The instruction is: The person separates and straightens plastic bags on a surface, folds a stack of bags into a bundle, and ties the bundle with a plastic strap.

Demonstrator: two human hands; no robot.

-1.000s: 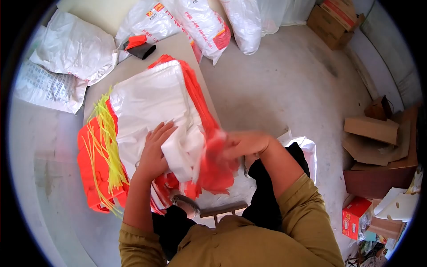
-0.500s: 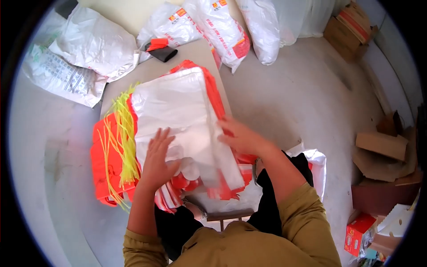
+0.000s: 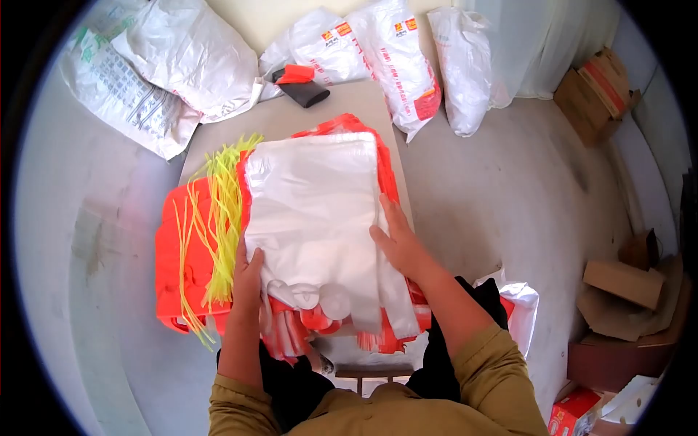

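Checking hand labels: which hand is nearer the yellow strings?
Left. The left hand is beside the yellow strings, at the bag stack's left edge; the right hand is at the stack's right edge.

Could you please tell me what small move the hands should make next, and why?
I'd suggest the left hand and right hand press gently inward: they already flank the plastic stack, and its red edges stick out unevenly past the white top layer.
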